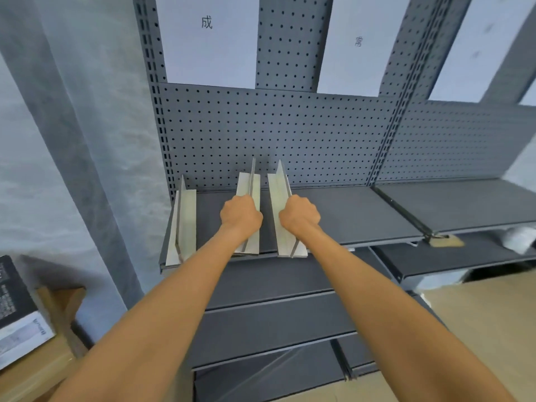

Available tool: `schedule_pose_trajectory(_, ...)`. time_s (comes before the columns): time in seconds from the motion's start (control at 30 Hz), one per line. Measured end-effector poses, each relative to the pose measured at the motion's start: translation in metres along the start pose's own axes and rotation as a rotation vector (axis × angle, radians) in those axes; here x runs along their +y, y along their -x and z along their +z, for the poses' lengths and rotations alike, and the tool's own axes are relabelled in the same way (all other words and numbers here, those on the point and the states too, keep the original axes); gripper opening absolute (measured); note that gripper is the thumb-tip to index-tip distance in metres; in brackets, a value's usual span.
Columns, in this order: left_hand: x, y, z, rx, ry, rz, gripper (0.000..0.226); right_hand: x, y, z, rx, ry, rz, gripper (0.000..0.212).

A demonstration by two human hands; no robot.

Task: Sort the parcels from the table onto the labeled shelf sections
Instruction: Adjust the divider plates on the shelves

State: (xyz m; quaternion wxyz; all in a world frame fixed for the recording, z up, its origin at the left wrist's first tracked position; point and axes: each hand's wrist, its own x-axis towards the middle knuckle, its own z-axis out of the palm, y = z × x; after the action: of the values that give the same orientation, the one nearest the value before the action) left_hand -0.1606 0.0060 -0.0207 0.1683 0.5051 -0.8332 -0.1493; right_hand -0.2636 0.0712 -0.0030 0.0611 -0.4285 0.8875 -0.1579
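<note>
From the head camera, both arms reach forward to a dark grey metal shelf (348, 216) backed by a perforated panel (275, 134). Three pale metal dividers stand upright on that shelf. The left hand (240, 216) is curled around the upright fin of the middle divider (251, 184), gripping it near the front half. The right hand (300, 216) is curled around the fin of the right divider (279, 192) in the same way. The two dividers stand just beside each other, a narrow strip of shelf between them. The left divider (182, 216) stands apart at the shelf's left end, untouched.

White paper labels hang on the panel above: one (207, 39) bears a printed character, another (358, 44) to its right has a blurred mark.

No parcel lies on this shelf; a cardboard box (43, 358) sits at the lower left, and a pale wrapped bundle (519, 237) shows on a lower shelf at the far right.
</note>
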Motion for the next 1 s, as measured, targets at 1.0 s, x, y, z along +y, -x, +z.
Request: schedule_pose_trajectory(1.0, 0.358, 0.085, 0.118, -0.055, 0.079, 0.068, 0.018, 0.398, 0.01, -0.159, 0.129, 0.015, 0.056, 0.006)
